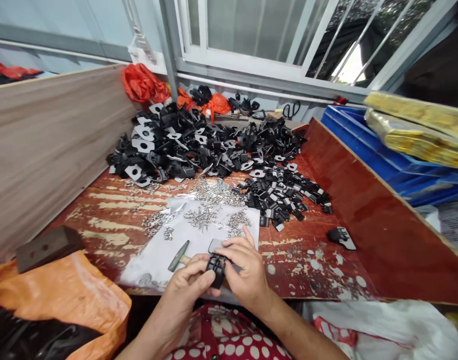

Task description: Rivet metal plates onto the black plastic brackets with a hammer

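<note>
My left hand (187, 284) grips a black plastic clip-like part (216, 272) between thumb and fingers, close to the table's front edge. My right hand (248, 266) is closed round the other side of the same part, which has a light grey flat piece sticking out at the top. A small hammer (178, 256) lies just beyond my left hand on a white sheet (146, 255). Small shiny metal pins (201, 217) lie in loose heaps on the far half of that sheet and past it.
Black parts with grey faces (198, 140) form a big pile at the back; smaller black pieces (281, 195) lie at its right. One black part (342, 237) sits alone. Wooden boards (379, 215) wall the table. A blue crate (345, 125) stands right, an orange bag (101, 285) left.
</note>
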`<state>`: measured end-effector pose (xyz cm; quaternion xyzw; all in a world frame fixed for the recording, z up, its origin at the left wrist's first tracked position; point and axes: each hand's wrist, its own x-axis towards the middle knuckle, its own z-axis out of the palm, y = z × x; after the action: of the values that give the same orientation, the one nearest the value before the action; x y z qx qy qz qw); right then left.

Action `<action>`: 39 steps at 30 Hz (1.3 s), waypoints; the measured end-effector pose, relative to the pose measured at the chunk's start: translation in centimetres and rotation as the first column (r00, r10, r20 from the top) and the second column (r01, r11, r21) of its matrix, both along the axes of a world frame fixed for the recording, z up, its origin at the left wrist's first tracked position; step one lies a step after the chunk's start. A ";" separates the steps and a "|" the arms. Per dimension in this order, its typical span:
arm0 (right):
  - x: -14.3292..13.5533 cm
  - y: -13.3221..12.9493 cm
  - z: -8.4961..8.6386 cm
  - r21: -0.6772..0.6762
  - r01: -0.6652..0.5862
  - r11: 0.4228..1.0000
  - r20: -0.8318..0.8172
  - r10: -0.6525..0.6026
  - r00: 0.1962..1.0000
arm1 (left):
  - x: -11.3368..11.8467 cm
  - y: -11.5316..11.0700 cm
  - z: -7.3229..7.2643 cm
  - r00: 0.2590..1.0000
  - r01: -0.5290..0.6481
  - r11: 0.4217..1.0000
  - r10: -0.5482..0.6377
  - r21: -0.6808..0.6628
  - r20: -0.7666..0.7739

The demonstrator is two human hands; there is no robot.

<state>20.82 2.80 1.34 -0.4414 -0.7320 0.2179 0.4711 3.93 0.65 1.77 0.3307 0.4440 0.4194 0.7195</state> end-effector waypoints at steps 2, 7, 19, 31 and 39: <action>-0.5 -0.1 -0.3 0.023 -0.002 1.000 0.010 0.001 1.000 | -0.2 -0.1 0.2 1.000 -0.019 1.000 0.018 0.022 0.008; -0.7 -0.7 -0.8 0.039 -0.071 0.997 0.099 0.067 0.993 | -1.2 -0.2 -0.5 1.000 -0.027 0.999 0.026 0.038 0.008; -0.6 3.0 -0.3 -0.510 -0.498 0.702 -0.209 0.460 0.863 | -3.4 0.4 -1.0 0.978 -0.089 0.995 0.096 0.047 -0.185; 2.2 16.8 -3.1 -0.285 -0.157 0.946 0.333 0.251 0.909 | -5.6 0.0 -2.5 0.979 -0.112 0.994 0.108 -0.017 -0.171; 2.3 10.3 -1.3 -0.591 -0.346 0.729 -0.034 0.405 0.914 | -4.9 1.3 -2.2 0.771 0.142 0.873 0.198 0.467 -0.605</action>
<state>23.11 13.06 0.04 -0.4173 -0.7248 0.5012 0.2221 -0.95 1.97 -0.39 0.6157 0.5455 0.3913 0.4125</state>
